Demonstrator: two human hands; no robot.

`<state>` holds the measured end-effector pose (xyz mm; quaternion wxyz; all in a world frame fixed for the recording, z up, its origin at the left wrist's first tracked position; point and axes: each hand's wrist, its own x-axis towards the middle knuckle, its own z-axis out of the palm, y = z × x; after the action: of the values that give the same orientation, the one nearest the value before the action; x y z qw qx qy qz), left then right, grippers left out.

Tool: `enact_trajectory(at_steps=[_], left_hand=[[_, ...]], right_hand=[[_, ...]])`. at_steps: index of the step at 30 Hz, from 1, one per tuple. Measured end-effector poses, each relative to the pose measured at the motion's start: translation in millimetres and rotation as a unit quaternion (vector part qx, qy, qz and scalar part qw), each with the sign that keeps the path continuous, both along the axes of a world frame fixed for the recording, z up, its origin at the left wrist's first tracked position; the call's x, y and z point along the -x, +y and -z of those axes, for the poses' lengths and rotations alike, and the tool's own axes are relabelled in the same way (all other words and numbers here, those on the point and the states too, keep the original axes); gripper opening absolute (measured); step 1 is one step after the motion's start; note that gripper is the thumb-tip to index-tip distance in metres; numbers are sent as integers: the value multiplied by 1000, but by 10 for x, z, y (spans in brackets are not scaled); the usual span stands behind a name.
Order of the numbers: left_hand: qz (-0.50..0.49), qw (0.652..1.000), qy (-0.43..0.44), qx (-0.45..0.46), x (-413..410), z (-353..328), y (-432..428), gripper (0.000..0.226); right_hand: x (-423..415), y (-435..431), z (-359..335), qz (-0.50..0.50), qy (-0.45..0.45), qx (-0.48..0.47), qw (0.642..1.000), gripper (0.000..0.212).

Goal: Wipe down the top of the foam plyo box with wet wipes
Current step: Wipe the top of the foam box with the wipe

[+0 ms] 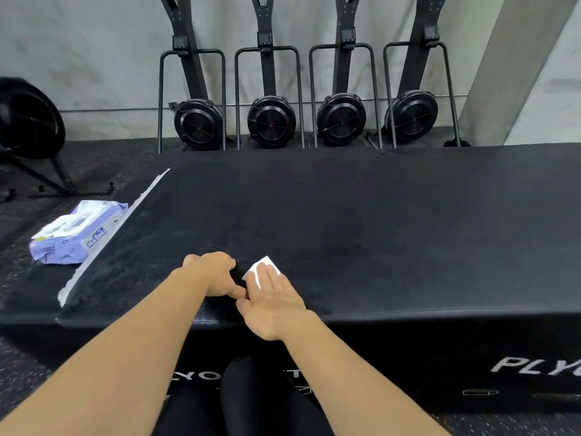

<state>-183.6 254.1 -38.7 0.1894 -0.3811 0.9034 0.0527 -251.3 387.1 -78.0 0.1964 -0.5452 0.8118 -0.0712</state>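
Wiping box top, near edge, mid-task by the look of it.
Wipes pack [78, 232] on floor at left, beside box [377, 215]. Left hand [217, 272] curled loosely, resting on top, gripping nothing. Right hand [272, 305] flat, fingers together, pressing wipe [265, 265] onto top. No clear wet streaks; most of surface likely left.

Matt black textured plyo box top [361, 221], glossy plastic wipes pack [75, 236], speckled rubber floor [19, 221]
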Motion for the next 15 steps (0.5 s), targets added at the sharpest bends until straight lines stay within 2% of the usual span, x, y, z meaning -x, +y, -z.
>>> enact_trajectory(at_steps=[4,10,15], left_hand=[[-8,1000,7,-11,-18,7,-13,92],[-45,996,35,-61,-47,54,-81,97],[-46,997,28,-53,-33,102,-113,98]], right_hand=[[138,117,-66,-22,-19,44,999,50],[828,642,-127,96,-25,57,993,36],[1078,774,-91,146,-6,37,989,42]])
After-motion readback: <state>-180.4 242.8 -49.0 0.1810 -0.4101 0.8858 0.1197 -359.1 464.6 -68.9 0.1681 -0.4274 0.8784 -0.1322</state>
